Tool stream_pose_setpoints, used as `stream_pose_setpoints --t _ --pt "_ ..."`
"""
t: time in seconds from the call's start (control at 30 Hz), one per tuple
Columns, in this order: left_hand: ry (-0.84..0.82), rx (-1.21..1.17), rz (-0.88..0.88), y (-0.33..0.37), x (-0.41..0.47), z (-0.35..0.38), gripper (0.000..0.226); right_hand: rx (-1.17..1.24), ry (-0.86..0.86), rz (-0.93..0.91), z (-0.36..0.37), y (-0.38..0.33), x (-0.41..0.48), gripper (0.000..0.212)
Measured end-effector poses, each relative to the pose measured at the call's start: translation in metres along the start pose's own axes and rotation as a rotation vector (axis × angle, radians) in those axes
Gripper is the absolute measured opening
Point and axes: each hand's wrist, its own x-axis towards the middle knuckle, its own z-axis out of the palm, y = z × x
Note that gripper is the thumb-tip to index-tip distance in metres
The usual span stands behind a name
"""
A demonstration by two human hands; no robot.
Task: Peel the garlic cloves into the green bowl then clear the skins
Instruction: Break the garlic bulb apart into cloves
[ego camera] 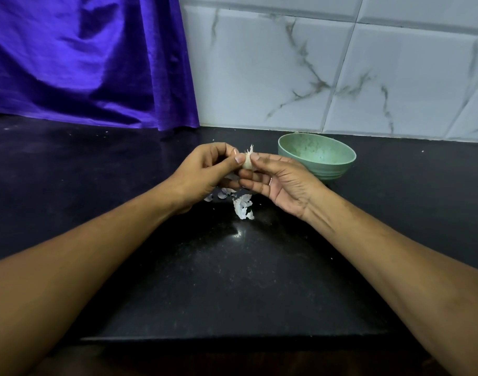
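Garlic clove (247,163): held above the counter between both hands, just left of the green bowl; a wisp of papery skin sticks up from its top.
Purple cloth (83,63): hangs at the far left rear, hem on the countertop (232,280), well apart from the work.
Left hand (205,172): thumb and fingertips pinch the clove's left side.
Skins (242,206): loose white flakes lie on the dark countertop below the hands.
Right hand (284,183): palm up, thumb on the clove's right side, fingers curled beneath; the two hands meet at the clove.
Green bowl (330,169): upright just beyond the right hand, near the tiled wall (341,77); the inside that shows holds no clove, and its bottom is hidden.
Risk, drop: a hard tug on the skin could pop the small clove out of the pinch onto the counter.
Risk, scatter: the flakes look very light; a sweeping forearm could spread them or flick some into the bowl.
Risk, bowl: the right hand is near it, so a careless reach may knock it.
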Motion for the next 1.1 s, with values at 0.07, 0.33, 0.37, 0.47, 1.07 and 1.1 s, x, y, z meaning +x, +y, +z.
stream_pose_setpoints --t 0.07,0.33,0.37,0.47,1.07,1.1 --pt "0.019 0.028 0.013 0.000 0.000 0.000 0.011 -0.039 -0.011 -0.024 -0.004 -0.001 0.000 0.021" --pt "0.131 0.129 -0.015 0.001 -0.001 -0.004 0.013 -0.176 -0.004 -0.086 -0.003 0.004 -0.001 0.041" --pt "0.131 0.140 -0.020 0.001 -0.001 -0.005 0.012 -0.193 0.016 -0.099 -0.003 0.005 -0.001 0.043" --pt "0.151 0.122 -0.052 0.000 0.000 -0.006 0.014 -0.275 0.055 -0.142 -0.006 0.005 0.000 0.037" --pt "0.075 0.247 -0.046 -0.001 -0.003 -0.002 0.025 -0.574 0.007 -0.272 -0.004 0.011 -0.002 0.038" --pt "0.072 0.251 -0.043 -0.001 -0.002 -0.001 0.023 -0.586 0.012 -0.278 -0.003 0.012 -0.002 0.039"
